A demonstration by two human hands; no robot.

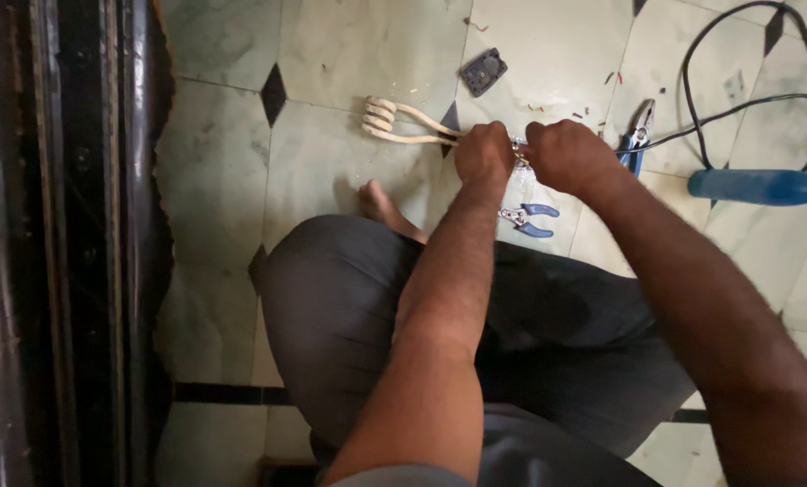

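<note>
Down on the pale tiled floor [331, 54], dotted with dark diamond insets, a person is sitting with one knee in grey trousers [349, 307] filling the middle of the view and a bare foot [381, 206] poking out beyond it. Along the far left edge, dark metal bars [60, 243] are running top to bottom. Both forearms are stretching forward and meeting just past the knee. The left hand [483, 155] is gripping the straight rods of a coiled heating rod [394, 123], fingers wrapped tight round them, while the pale coil end is lying on the tile to the left. The right hand [566, 158] is closing in a fist right beside it, clamped on the metal end of the same heating rod where a black cable [737, 108] is trailing off to the right. Near the right edge a blue handle [760, 187] is resting on the floor. Blue-handled pliers [636, 135] are lying just beyond the right hand, a smaller blue-handled cutter [530, 218] is sitting just below the hands, and a small dark plug cover [484, 71] is lying further off.
</note>
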